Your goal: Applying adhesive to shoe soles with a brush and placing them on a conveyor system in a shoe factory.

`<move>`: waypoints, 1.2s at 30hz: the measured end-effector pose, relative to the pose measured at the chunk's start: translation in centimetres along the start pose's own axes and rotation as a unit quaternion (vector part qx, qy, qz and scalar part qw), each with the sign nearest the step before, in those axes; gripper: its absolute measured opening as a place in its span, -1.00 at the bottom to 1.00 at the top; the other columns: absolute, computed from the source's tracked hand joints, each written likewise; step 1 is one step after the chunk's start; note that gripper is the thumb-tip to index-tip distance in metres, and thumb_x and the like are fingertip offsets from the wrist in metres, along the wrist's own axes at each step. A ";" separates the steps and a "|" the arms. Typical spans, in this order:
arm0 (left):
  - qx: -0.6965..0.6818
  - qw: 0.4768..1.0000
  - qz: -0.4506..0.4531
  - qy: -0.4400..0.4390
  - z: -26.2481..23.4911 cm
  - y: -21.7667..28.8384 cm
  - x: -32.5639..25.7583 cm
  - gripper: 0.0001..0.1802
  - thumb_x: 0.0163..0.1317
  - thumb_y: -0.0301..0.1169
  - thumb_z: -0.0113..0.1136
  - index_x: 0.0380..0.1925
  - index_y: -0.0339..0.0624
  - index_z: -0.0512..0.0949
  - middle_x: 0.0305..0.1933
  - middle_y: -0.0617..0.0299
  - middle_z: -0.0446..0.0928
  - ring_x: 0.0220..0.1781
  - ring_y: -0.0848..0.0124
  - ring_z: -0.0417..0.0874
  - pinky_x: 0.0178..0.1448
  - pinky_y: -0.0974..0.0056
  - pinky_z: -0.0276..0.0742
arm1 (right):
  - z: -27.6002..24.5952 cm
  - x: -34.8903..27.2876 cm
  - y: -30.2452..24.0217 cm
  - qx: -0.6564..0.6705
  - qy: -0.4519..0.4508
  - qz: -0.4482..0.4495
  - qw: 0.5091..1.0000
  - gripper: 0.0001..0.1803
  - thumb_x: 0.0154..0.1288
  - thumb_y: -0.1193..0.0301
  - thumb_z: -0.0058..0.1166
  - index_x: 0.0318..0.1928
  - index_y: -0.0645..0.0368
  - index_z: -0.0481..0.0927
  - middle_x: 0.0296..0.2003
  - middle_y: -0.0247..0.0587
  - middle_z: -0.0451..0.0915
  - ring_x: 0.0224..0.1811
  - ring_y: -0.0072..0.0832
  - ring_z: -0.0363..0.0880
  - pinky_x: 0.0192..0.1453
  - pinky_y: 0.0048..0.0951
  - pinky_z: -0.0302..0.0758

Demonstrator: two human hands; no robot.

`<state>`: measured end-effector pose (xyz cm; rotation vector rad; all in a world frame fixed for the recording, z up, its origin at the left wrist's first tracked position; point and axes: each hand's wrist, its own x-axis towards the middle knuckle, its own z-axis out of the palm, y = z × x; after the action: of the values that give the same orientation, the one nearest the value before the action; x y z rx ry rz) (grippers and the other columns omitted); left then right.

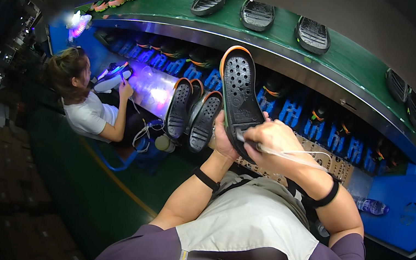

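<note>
In front of me stands a black shoe sole [240, 88] with an orange edge at its far end and rows of round holes in its upper half. My left hand [224, 139] grips it from the left side near the lower end. Bent over that same end is my right hand [272, 141], its fingers closed against the surface. A small pale piece pokes out at these fingertips; its kind is unclear. A thin white strip [298, 156] trails from the right hand across the wrist.
Several black soles [204, 121] with orange edges lean together left of my hands. More soles [257, 15] lie on the green shelf [280, 34] above a row of blue holders [290, 113]. A co-worker [90, 109] sits at left, holding a shoe [112, 78]. A plastic bottle [371, 206] lies at right.
</note>
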<state>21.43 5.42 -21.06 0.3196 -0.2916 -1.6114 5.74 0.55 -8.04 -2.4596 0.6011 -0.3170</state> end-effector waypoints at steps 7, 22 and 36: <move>-0.139 0.989 0.023 -0.037 2.9 0.6 -1.0 -0.13 0.51 0.29 -0.28 0.50 -0.16 0.37 0.37 -0.09 0.58 0.31 0.01 0.68 0.43 -0.10 0.60 | -3.2 2.7 -0.5 0.115 0.376 -0.020 0.919 -0.75 0.20 0.51 0.39 -0.08 0.17 0.77 -0.27 -0.05 0.76 -0.30 -0.19 0.71 -0.16 -0.28 0.65; -0.021 0.992 0.020 -0.121 4.5 0.5 -2.9 -0.24 0.57 0.25 -0.25 0.50 0.00 0.41 0.48 0.13 0.51 0.44 0.16 0.57 0.53 0.00 0.50 | -2.3 4.6 0.1 0.027 0.439 -0.136 0.888 -0.71 0.16 0.45 0.43 -0.06 0.07 0.78 -0.39 -0.24 0.69 -0.32 -0.21 0.64 -0.10 -0.19 0.53; -0.036 0.998 0.034 -0.035 3.7 1.4 -2.0 -0.27 0.54 0.22 -0.16 0.43 -0.03 0.50 0.44 0.06 0.54 0.43 0.13 0.58 0.51 -0.05 0.51 | -2.7 3.0 -0.8 0.241 0.281 -0.202 0.907 -0.77 0.23 0.41 0.40 -0.08 0.00 0.83 -0.37 -0.18 0.72 -0.32 -0.18 0.67 -0.14 -0.16 0.54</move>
<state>21.44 7.36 -17.04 0.1965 -0.2931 -1.5633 7.72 -1.62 -5.11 -1.9711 0.1797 -1.2145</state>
